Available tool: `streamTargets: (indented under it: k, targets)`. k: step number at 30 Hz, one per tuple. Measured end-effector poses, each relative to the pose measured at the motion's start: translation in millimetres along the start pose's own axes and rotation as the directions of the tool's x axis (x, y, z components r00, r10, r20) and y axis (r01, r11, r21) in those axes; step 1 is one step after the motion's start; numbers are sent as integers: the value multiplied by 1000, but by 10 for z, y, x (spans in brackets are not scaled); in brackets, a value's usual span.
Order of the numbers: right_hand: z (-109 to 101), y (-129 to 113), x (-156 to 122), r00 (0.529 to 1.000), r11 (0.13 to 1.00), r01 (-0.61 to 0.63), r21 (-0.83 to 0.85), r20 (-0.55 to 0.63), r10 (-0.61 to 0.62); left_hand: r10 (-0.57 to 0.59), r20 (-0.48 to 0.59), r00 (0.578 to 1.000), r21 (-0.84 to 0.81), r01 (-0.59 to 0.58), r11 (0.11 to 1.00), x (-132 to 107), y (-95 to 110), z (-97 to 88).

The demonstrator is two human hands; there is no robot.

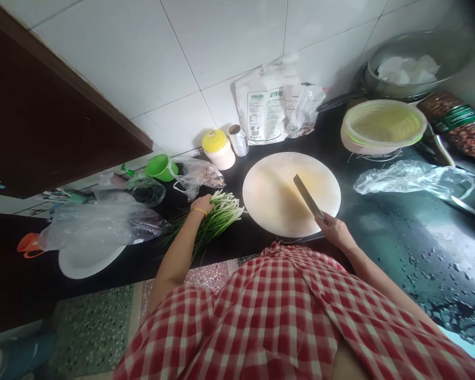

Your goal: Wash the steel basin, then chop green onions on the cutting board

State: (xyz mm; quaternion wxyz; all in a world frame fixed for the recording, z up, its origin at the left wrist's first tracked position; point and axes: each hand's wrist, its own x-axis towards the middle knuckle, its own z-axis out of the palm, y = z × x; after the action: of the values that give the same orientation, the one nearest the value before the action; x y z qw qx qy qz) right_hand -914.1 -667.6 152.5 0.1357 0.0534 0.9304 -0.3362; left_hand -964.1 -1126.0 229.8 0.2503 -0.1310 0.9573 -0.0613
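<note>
My left hand (202,203) is closed on the upper side of a bunch of chives (217,221), with its fingertips partly hidden among the stalks. The bunch lies on the dark counter, white ends toward the cutting board and green leaves trailing to the lower left. In my right hand (336,231) is the handle of a kitchen knife (307,196). Its broad blade is held over the round, pale cutting board (261,174), pointing up and left. Yellowish stains mark the middle of the board.
Behind the board stand a yellow-lidded jar (218,150), a roll (238,140) and a white printed bag (261,113). A green cup (161,168) and plastic bags (98,224) are at left. On the right are a colander (386,124), a plastic bag (415,179) and a wet glossy surface (419,253).
</note>
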Motion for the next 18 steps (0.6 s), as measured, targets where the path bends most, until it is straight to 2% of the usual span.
streamTargets:
  k: [2,5,7,11,14,16,18]
  targets:
    - [1,-3,-9,1000,1000,-4,1,-4,4,84,9,996,9,-84,996,-55,-19,27]
    - [0,-11,-19,1000,1000,-3,5,-9,3,181,99,978,48,-186,981,-101,4,96]
    - [-2,-14,-18,1000,1000,-2,5,-3,2,164,114,980,72,-173,982,-100,24,136]
    - [-8,-7,5,1000,1000,3,1,18,-3,110,48,993,56,-113,992,-129,-50,98]
    - [-12,-5,18,1000,1000,0,-5,20,0,110,2,994,-85,-110,990,-297,-262,-116]
    - [-20,-16,15,1000,1000,-12,-2,15,12,70,-22,997,-218,-73,973,-489,-452,-386]
    - [-36,-41,3,1000,1000,-17,2,16,17,-23,-79,997,-230,5,973,-704,-626,-747]
